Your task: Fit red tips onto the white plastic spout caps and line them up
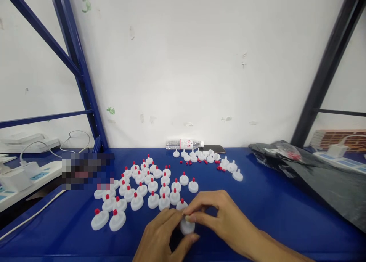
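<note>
Two hands (160, 231) (228, 220), one bottle (185, 144)

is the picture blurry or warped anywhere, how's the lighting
Head view: wall brightly lit; head view: black post and blue post lean outward, suggesting wide-angle stretch; head view: pixelated patch hides detail; head view: loose red pieces look soft.

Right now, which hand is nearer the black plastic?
The right. The right hand is to the left of the black plastic, at a white cap; the left hand is farther left.
</note>
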Tool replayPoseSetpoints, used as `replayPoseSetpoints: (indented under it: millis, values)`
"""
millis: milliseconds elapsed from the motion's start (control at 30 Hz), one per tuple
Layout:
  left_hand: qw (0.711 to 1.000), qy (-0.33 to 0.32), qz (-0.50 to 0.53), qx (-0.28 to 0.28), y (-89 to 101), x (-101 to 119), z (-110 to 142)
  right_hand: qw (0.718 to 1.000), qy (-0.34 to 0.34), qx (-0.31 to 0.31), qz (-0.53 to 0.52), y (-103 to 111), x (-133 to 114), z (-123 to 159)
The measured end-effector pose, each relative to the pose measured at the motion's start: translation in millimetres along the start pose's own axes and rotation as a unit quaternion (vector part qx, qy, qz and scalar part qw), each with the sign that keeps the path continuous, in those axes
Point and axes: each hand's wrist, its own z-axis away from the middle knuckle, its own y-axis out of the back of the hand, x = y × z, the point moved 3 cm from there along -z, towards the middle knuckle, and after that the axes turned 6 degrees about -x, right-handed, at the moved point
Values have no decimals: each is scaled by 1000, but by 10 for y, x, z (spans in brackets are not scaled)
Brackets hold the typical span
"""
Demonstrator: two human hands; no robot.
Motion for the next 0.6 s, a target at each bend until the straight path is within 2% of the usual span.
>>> replayPoseSetpoints:
  millis: [167, 300, 433, 600]
  values:
    - [1000, -4, -5, 5, 27, 17, -9, 997, 27, 10, 74, 186, -31, 28]
    - [1000, 3, -2, 14, 52, 70, -14, 987, -4, 23, 161, 328, 109, 55]
    - [999, -5, 18, 27, 62, 116, -28, 986, -56, 7, 159, 309, 248, 53]
    - [999, -6, 32, 31, 69, 130, -36, 989, -52, -16, 136, 194, 240, -25]
